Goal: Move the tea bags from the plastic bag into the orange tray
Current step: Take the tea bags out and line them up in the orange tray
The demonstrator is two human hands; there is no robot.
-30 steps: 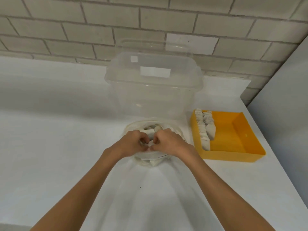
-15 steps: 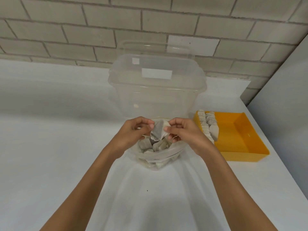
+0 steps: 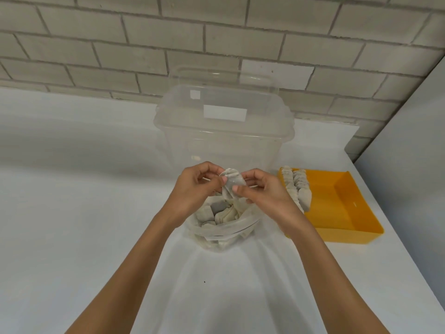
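A plain utility or pantry corner is showing here. A painted brick wall [image 3: 144, 44] is running across the top, and a bare white counter [image 3: 72, 213] is filling the lower frame.

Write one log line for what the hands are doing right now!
left hand, right hand: both pinching one tea bag | above plastic bag | orange tray: partly filled

Left hand [image 3: 192, 189] and right hand [image 3: 262, 191] pinching one tea bag [image 3: 231, 184] between them above open plastic bag [image 3: 224, 233] sitting on white counter [image 3: 84, 213]. Orange tray [image 3: 346, 213] lying right, holding tea bag rows [image 3: 297, 186]. Clear lidded container [image 3: 224, 131] standing behind.
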